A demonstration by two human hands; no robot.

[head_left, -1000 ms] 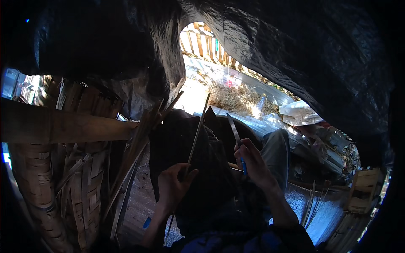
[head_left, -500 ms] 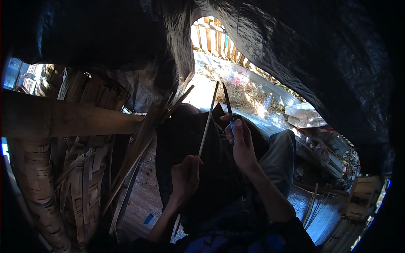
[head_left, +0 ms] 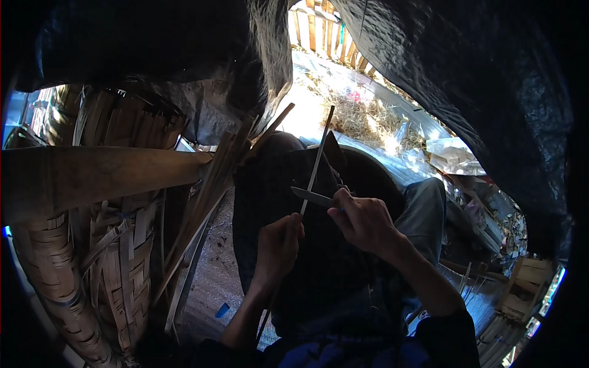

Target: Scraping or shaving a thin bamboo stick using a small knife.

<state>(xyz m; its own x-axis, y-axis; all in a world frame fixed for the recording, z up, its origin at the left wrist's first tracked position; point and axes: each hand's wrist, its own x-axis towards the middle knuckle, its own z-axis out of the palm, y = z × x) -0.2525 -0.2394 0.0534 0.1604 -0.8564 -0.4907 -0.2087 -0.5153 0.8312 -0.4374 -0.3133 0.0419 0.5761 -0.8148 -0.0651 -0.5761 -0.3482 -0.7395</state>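
My left hand [head_left: 277, 248] is closed round a thin, pale bamboo strip [head_left: 319, 156]. The strip rises from my fist, leaning slightly right, and its lower end trails below my wrist. In my right hand [head_left: 367, 222] is a knife [head_left: 313, 197], its blade pointing left and lying across the strip just above my left fist. Most of its handle is hidden inside my fingers. Both hands are over my lap, where dark cloth covers my legs.
A thick bamboo pole [head_left: 110, 175] juts in from the left. Split bamboo strips [head_left: 205, 211] lean by its end, beside tall woven baskets [head_left: 52, 264]. Dark plastic sheeting [head_left: 466, 92] hangs overhead. A wooden crate [head_left: 526, 283] stands at right; dry straw [head_left: 356, 116] lies beyond my knees.
My right hand has turned the knife from pointing up to pointing left, bringing the blade across the strip. My left hand, still holding the strip, has shifted slightly right and up in the picture.
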